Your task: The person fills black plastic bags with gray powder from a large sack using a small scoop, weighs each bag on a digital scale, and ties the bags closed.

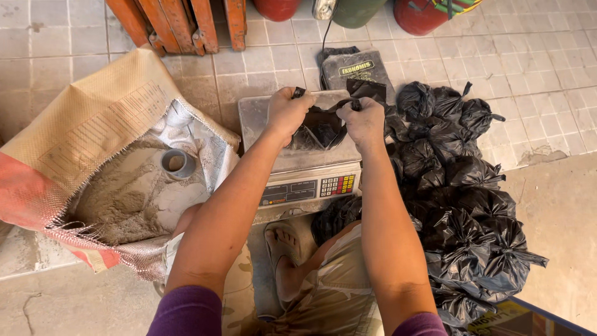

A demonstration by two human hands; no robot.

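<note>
A small black plastic bag [321,130] with grey powder in it rests on the pan of an electronic scale [298,180]. My left hand [287,112] grips the bag's left rim, and my right hand [362,121] grips its right rim, pulling the mouth apart. To the left lies an open woven sack [93,124] full of grey powder [124,199], with a grey cup-like scoop [177,163] standing in it. Several tied black bags [466,199] are heaped on the floor to the right of the scale.
A flat pack of black bags [354,68] lies behind the scale. Orange wooden legs [180,22] and red and green cylinders [354,9] stand at the far edge. My sandalled foot [286,249] and knee sit just below the scale on tiled floor.
</note>
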